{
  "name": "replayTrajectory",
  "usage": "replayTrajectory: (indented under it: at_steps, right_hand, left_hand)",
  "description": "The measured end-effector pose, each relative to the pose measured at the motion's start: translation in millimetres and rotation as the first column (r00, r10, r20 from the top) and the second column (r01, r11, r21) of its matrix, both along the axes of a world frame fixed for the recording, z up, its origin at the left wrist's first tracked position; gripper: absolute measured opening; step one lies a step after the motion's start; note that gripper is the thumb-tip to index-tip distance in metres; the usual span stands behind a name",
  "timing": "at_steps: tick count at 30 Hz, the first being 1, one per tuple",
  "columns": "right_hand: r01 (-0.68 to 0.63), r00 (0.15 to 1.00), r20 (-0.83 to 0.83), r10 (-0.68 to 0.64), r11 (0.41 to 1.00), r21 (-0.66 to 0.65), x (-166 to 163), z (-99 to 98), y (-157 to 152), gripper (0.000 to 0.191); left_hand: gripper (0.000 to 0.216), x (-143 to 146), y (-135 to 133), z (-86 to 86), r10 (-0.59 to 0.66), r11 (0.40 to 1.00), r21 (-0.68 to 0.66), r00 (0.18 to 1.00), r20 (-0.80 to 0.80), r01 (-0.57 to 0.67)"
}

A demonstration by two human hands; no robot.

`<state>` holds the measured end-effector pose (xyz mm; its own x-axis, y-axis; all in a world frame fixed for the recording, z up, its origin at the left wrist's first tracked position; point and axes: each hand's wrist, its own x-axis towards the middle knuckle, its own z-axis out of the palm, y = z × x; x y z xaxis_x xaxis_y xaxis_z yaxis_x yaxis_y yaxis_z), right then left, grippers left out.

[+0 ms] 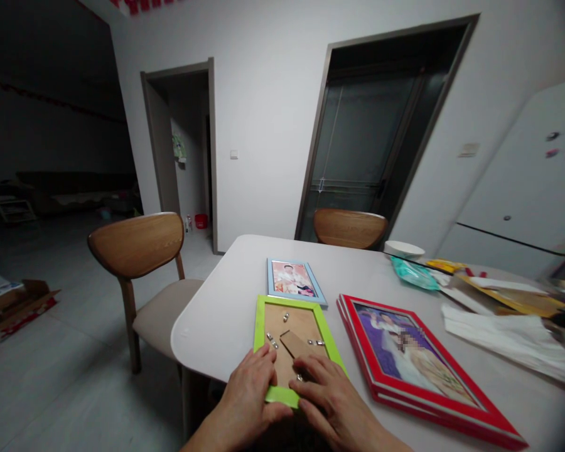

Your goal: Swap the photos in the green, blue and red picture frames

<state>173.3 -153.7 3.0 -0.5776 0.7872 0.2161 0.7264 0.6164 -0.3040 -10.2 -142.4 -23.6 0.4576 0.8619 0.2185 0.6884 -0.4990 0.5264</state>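
Note:
A lime-green picture frame [260, 320] lies face down on the table's near edge. Its brown backing board [306, 314] shows small metal clips and a fold-out stand [297, 344]. My left hand [252, 389] grips the frame's near left corner, fingers over the rim and thumb at the near edge. Bent over the lower backing, my right hand [332, 395] has its fingertips by the bottom clip [300, 377] and its thumb against the near edge. Whether the fingers press that clip, I cannot tell. Beyond the green frame lies a light-blue picture frame [321, 295] with its photo facing up.
Red picture frames [374, 376] are stacked at the right of the white table [207, 314]. Farther right lie white paper [508, 333], a teal plastic bag [414, 274], a yellow envelope [522, 300] and a white bowl [405, 250]. Wooden chairs [139, 245] stand left and behind.

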Motion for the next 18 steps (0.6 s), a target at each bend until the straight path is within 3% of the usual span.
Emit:
replayTrajectory:
  at_steps: [6,8,12,18]
  right_hand:
    - [0.01,0.997,-0.071,-0.01,1.0,-0.012,8,-5.7,10,0.026]
    - [0.13,0.989,-0.065,-0.13,0.991,0.005,12,-9.4,23,0.029]
    - [0.387,0.92,0.041,-0.39,0.92,0.061,18,-14.6,48,0.029]
    - [0.405,0.913,0.026,-0.407,0.912,0.066,17,-16.5,54,0.029]
  left_hand:
    - [0.036,0,1,-3.4,0.008,1.0,0.006,1.0,0.012,-0.008]
    - [0.037,0,2,-5.8,0.009,1.0,0.011,1.0,-0.001,-0.009]
    - [0.039,-1,4,-10.4,0.005,0.999,0.033,1.0,0.002,-0.005]
    - [0.05,0,2,-11.0,0.036,0.998,0.051,0.999,0.021,-0.037]
